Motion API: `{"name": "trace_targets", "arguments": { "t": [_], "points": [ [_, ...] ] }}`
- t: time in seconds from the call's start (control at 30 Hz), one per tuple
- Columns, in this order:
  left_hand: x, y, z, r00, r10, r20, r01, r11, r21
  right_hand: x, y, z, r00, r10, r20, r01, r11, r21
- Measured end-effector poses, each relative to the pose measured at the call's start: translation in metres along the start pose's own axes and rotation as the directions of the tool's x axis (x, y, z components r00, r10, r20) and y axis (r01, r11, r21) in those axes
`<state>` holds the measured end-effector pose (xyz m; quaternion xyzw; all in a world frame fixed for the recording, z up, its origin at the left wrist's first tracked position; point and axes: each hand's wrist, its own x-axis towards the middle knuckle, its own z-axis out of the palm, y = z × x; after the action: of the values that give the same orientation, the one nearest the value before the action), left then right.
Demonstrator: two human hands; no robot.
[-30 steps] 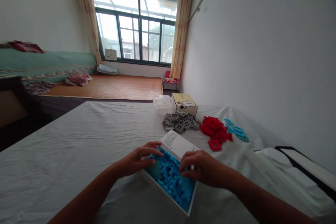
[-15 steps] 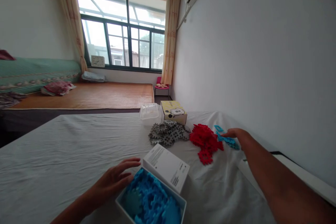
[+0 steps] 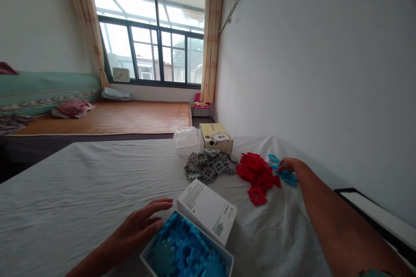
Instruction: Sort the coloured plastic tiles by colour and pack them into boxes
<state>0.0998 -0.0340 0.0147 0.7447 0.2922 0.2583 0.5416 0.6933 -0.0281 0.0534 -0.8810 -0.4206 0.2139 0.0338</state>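
Observation:
A white box [image 3: 208, 212] full of blue puzzle-like pieces [image 3: 185, 253] lies near the table's front edge. My left hand [image 3: 139, 225] rests open against the box's left side, fingers stretched out. My right hand [image 3: 287, 165] reaches far right and lies on a small cluster of light blue pieces [image 3: 283, 173] on the white cloth; its fingers look curled on them, but the grip is hidden. A heap of red pieces [image 3: 256, 173] sits just left of that hand, and a grey heap [image 3: 209, 164] lies further left.
A clear plastic tub [image 3: 186, 138] and a yellow cartoon box [image 3: 216, 137] stand at the table's far edge. A black-edged white tray [image 3: 373, 212] lies at the right by the wall. Beyond are a bed platform, window and small pink stool.
My right hand has left the blue box and reached out to the light blue pieces at the right. My left hand slid to the box's left side, and the view turned right.

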Motion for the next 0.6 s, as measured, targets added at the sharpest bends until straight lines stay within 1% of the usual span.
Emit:
{"name": "trace_targets", "arguments": {
  "t": [0.1, 0.27, 0.5, 0.6],
  "points": [
    [0.0, -0.002, 0.0, 1.0, 0.003, 0.007, -0.003, 1.0, -0.007, 0.002, 0.003, -0.001, 1.0, 0.01, 0.026, -0.01, 1.0, 0.008],
    [0.0, -0.003, -0.001, 1.0, 0.0, 0.015, 0.0, 1.0, -0.008, 0.005, 0.004, -0.003, 1.0, 0.014, 0.009, -0.014, 1.0, -0.008],
    [0.0, 0.001, 0.0, 0.999, 0.007, 0.035, -0.006, 1.0, -0.006, 0.005, 0.0, 0.006, 0.998, 0.026, 0.054, -0.02, 0.996, -0.092],
    [-0.001, 0.0, 0.0, 1.0, 0.012, 0.028, -0.012, 1.0, -0.006, 0.002, 0.0, 0.009, 0.999, 0.019, 0.035, -0.015, 0.994, -0.108]
  ]
}}
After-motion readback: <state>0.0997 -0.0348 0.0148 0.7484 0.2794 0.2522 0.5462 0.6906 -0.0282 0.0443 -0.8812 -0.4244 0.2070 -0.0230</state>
